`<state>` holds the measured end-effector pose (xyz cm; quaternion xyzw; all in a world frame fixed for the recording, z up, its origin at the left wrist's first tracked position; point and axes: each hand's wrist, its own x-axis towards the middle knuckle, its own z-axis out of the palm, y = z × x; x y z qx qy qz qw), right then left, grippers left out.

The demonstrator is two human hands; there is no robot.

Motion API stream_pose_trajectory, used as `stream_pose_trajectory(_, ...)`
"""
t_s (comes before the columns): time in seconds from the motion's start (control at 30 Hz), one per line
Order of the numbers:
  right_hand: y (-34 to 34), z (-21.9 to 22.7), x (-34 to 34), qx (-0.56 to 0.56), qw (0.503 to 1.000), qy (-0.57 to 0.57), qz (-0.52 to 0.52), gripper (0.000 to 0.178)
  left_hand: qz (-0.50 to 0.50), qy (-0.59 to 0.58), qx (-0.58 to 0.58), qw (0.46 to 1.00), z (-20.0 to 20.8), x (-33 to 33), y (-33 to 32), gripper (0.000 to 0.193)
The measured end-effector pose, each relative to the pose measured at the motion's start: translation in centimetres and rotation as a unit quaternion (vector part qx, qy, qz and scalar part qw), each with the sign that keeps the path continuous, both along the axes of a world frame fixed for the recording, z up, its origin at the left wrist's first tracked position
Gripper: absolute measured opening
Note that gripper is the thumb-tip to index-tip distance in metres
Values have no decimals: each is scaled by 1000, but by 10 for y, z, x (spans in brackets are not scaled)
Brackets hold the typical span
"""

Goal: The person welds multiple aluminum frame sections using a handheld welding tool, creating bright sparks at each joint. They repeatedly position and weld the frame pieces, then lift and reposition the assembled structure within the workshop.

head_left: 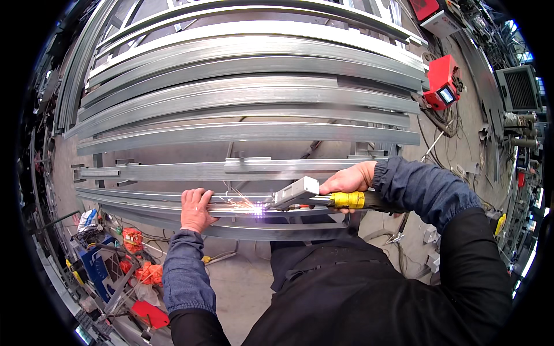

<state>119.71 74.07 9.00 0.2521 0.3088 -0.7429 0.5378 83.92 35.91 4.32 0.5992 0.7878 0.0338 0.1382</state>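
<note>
My right hand (pixel 351 179) is closed round a handheld welding torch (pixel 297 192) with a pale grey head and yellow tape (pixel 348 200) wrapped round its handle. The nozzle points left and down at a long galvanized steel profile (pixel 138 196) lying crosswise in front of me. A bright violet-white glare (pixel 258 209) burns at the tip and throws orange sparks to the left, hiding the exact spot being worked. Left of the sparks, my left hand (pixel 197 209) grips the same profile, fingers over its top.
Several parallel steel profiles (pixel 248 95) stretch beyond the work. A red machine with a screen (pixel 443 83) stands at the right among cables. Orange bags (pixel 149 273), a blue item (pixel 95 271) and a red sheet (pixel 150 314) lie at the lower left. Another steel bar (pixel 277 232) crosses nearer my body.
</note>
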Motion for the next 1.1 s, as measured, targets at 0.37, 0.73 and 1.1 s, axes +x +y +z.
stream_pose_trajectory(0.37, 0, 14, 1, 8, 1000, 21, -3, 51, -7, 12, 17, 1000, -9, -2, -3, 96)
stream_pose_trajectory(0.73, 3, 14, 1, -8, 999, 30, -12, 45, -6, 22, 22, 999, -11, -5, -3, 92)
stream_pose_trajectory(1.1, -15, 36, 32, 22, 994, 79, -68, 47, -5, 13, 9, 1000, -6, -7, -2, 89)
